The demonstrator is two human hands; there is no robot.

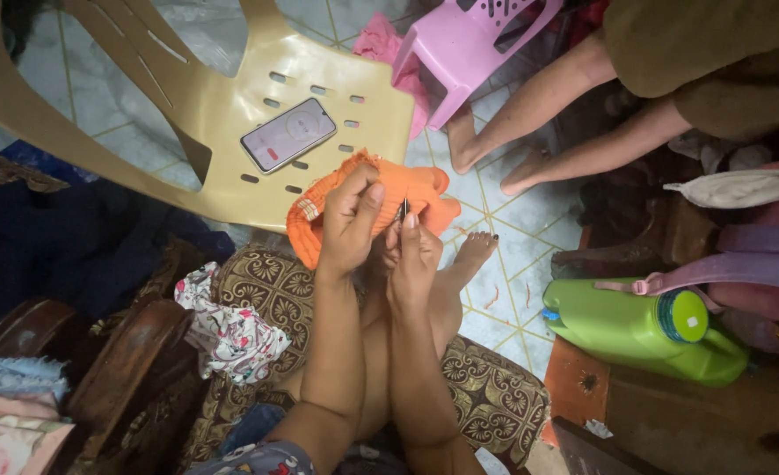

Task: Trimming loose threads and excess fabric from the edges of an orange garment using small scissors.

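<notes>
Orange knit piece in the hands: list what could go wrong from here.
1. The right hand pinches a thin dark tool close to the left hand; a slip could prick a finger.
2. The tool could snag the orange knit piece.
3. The phone lies on the tilted yellow chair and might slide off.

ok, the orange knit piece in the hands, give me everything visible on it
The orange knit piece looks like soft ribbed yarn fabric, bunched and folded, with a thicker ribbed band curling along its left edge. It is held up in front of the beige plastic chair. The left hand grips it from the left with the thumb on top; the right hand pinches a thin dark tool against its middle. Its full shape is hidden by the hands.
</notes>
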